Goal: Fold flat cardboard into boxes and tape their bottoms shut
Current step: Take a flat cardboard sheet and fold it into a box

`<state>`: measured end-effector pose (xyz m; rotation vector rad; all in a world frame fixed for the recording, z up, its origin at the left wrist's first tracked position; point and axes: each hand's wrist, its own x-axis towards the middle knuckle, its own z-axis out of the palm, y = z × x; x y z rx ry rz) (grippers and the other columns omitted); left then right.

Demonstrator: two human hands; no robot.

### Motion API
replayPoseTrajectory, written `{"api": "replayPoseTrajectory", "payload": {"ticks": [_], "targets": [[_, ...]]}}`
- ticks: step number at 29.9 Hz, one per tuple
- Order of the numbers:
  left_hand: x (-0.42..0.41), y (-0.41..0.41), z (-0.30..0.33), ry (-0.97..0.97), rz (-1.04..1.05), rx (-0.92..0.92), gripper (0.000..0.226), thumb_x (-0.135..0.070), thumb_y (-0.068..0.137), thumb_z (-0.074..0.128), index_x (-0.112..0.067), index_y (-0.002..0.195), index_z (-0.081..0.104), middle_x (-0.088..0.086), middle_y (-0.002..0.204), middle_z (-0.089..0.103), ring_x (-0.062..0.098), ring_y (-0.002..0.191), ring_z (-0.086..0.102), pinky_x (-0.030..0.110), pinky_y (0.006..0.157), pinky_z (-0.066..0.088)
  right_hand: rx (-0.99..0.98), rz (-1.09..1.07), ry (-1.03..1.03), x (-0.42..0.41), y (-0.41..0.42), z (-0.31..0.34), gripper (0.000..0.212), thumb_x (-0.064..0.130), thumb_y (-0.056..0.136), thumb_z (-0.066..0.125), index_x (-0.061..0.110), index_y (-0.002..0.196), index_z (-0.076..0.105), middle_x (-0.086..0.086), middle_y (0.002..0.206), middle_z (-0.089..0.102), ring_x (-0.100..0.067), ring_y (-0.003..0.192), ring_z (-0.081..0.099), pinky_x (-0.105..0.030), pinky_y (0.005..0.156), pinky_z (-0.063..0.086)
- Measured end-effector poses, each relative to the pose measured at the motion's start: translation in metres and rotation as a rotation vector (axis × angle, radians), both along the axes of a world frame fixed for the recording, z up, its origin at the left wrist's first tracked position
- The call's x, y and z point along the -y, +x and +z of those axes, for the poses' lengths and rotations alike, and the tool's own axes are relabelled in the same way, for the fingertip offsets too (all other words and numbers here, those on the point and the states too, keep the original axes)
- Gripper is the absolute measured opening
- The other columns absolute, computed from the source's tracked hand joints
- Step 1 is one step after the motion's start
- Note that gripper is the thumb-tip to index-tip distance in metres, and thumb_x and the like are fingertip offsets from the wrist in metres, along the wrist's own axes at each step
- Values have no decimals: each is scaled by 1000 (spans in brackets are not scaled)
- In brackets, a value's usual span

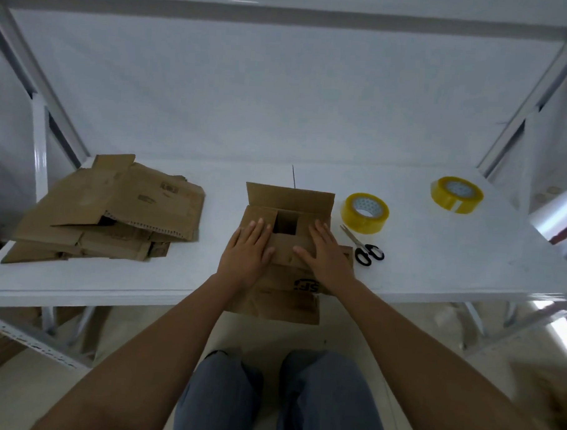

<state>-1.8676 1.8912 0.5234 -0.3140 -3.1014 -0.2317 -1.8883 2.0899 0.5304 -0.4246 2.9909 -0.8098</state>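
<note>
**Head view: both my hands flat on the box flaps**

My left hand [249, 248] lies spread, fingers straight, pressing on the left flap of the cardboard box [287, 247]. My right hand [326, 249] lies the same way on the right flap, palm down, fingers straight. The box stands at the near edge of the white worktop [436, 254], in the middle, with a dark square gap showing between the two flaps under my hands; its far flap stands up and its near flap hangs over the worktop's edge. A heap of flat cardboard [113, 207] lies well apart to the left. Just right of the box lie black-handled scissors [366, 249], with a yellow tape roll [365, 213] near them and a second tape roll [457, 194] farther right.
</note>
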Motion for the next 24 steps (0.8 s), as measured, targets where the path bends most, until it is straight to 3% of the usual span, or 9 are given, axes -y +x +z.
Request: {"api": "replayPoseTrajectory", "payload": {"ticks": [2,6,9,12,15,17,20,24], "targets": [[0,-3,0,-4,0,2,74,-55,87,-5,-20,152,0,4,160,-5,18,147,-8,33,118,-6,-83,13,70,-2,-7,0,80,55,93,43,13,152,8,-2,160,-1,-15,147,-3,-33,117,6],[0,-2,-2,8,1,-30,88,-60,77,-18,-20,152,1,5,160,-4,19,147,-7,32,116,-8,-297,30,202,-4,-30,20,110,61,78,62,15,151,-6,-2,157,-18,-18,144,-16,-41,117,-4],[1,-2,-3,29,13,-32,89,-61,76,-18,-19,152,1,4,160,-3,18,148,-6,30,116,-8,-321,14,275,-2,-44,30,117,62,74,65,15,150,-10,-3,157,-19,-22,144,-19,-43,115,-10],[1,-2,-4,93,57,-58,87,-64,81,-10,-16,152,-3,5,160,-4,18,147,-6,29,115,-7,-243,2,270,-2,-47,25,106,59,80,61,13,151,-3,-5,160,-5,-23,146,-10,-42,118,-2],[-6,3,-5,192,160,-150,80,-61,95,23,-13,150,-9,10,158,-13,23,145,-15,34,116,-4,-320,25,166,-8,-36,12,77,46,89,57,12,148,22,-8,153,24,-27,144,15,-40,118,17],[-9,5,-3,216,191,-176,81,-52,97,36,-14,149,-13,11,157,-16,21,142,-20,35,116,-6,-272,65,52,-9,-25,-1,52,35,96,49,12,141,36,-7,147,35,-26,140,26,-37,114,26],[-8,5,-3,150,127,-196,73,-54,94,20,-16,148,-11,8,155,-18,22,142,-21,36,116,-8,-40,97,-112,-10,-17,-15,45,30,103,31,17,146,33,4,156,23,-14,146,11,-31,118,13],[-16,-4,0,16,7,-181,75,-42,84,-4,-10,151,3,12,158,-5,24,142,-14,39,117,-5,15,246,7,-15,-34,-11,48,30,105,24,20,151,17,6,159,10,-8,146,-1,-24,117,2]]}}
